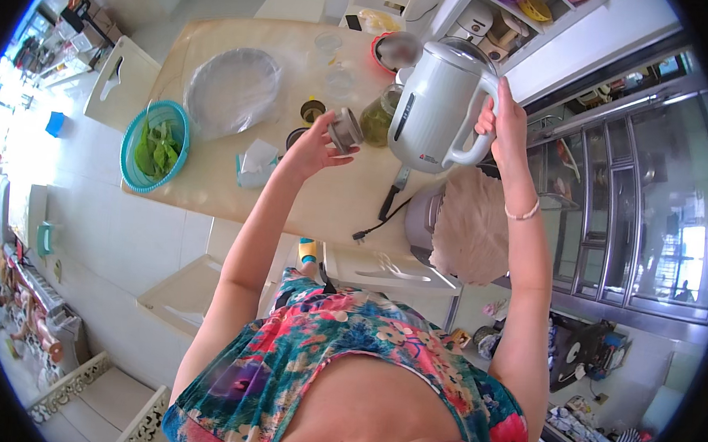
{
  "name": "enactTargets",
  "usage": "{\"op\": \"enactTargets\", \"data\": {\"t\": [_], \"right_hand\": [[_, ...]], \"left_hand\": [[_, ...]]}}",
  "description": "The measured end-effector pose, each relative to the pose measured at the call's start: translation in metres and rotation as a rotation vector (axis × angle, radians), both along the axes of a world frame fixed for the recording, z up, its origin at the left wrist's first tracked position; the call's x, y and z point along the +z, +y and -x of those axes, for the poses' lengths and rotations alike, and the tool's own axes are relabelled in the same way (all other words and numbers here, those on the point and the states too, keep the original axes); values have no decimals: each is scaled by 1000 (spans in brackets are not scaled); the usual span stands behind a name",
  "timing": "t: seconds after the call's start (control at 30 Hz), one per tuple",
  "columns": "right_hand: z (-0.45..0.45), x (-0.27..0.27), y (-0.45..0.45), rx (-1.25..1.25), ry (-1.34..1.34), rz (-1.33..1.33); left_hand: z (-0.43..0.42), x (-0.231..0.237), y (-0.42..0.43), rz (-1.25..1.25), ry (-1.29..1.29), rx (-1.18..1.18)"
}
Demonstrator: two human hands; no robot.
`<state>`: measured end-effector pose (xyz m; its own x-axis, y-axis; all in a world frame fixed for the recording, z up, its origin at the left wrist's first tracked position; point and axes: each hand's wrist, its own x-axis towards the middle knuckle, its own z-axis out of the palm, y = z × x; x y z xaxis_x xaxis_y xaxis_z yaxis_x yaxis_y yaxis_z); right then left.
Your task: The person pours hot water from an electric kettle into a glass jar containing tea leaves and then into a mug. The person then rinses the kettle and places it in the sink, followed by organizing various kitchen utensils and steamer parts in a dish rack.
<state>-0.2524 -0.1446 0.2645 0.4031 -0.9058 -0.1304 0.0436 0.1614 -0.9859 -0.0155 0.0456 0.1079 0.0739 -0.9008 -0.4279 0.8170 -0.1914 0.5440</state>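
Note:
My right hand (pixel 502 127) is closed around the handle of a pale grey-white electric kettle (pixel 437 110), held up over the table's right side. Partly behind the kettle stands a glass jar (pixel 377 122) with green leaves or liquid inside. Between the fingers of my left hand (pixel 313 148) is a grey round lid or stopper (pixel 345 130), close to the jar's left side. Below the kettle, a knife (pixel 388 202) with a black handle lies on the table (pixel 325 201); the kettle hides whatever is directly behind it.
Left on the table are a turquoise basket (pixel 124 158) of green leaves, a plastic-covered round dish (pixel 234 89) and a tissue pack (pixel 257 163). A cloth-covered appliance (pixel 424 216) with a power plug (pixel 360 235) sits at the near right. A red-rimmed bowl (pixel 376 55) stands behind.

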Motion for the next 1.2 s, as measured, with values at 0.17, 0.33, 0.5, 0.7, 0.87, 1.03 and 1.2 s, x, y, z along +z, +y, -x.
{"op": "enactTargets", "data": {"t": [0.17,0.33,0.5,0.7,0.87,1.03,1.2], "right_hand": [[65,14,30,-24,-215,210],[150,21,52,-155,-373,177],[241,9,83,-243,-429,152],[313,2,155,-533,-395,196],[357,-8,237,-953,-535,88],[350,16,300,-1035,-130,397],[362,30,363,-1056,-71,369]], "left_hand": [[-10,21,-40,70,-53,-15],[1,58,-106,95,-1041,44],[31,51,-179,230,-1881,-107],[9,-9,-211,395,-2201,-477],[5,-39,-244,681,-1931,-645],[4,-60,-258,442,-2130,-928],[-5,-71,-257,586,-2028,-773]]}}
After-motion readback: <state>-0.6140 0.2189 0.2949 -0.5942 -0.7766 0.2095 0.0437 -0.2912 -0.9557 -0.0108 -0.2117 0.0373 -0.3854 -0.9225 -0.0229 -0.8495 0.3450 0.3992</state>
